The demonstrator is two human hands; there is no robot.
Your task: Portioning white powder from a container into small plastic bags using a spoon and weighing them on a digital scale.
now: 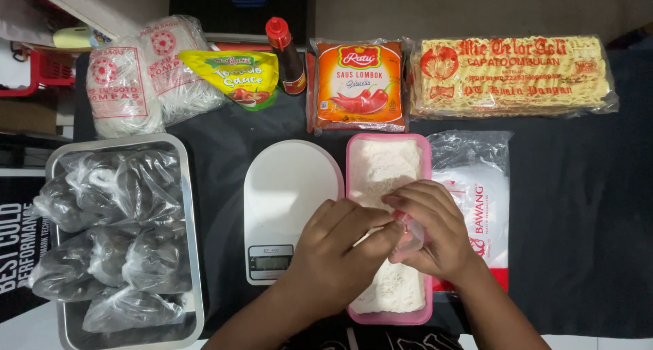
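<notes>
Both hands meet over a pink rectangular container (423, 159) filled with white powder (383, 166). My left hand (337, 251) and my right hand (435, 231) together pinch a small clear plastic bag (410, 229) held just above the powder. The fingertips touch at the bag's mouth. What is inside the bag is hidden by the fingers. A white digital kitchen scale (286, 197) with nothing on it stands just left of the container, beside my left hand.
A metal tray (187, 207) at left holds several tied clear bags of dark stuff. Along the back lie two white noodle packs (143, 74), a yellow sauce pouch (235, 74), a red-capped bottle (286, 51), an orange chili sauce pouch (359, 85) and a yellow noodle pack (510, 74). A white-and-red plastic bag (479, 193) lies right of the container.
</notes>
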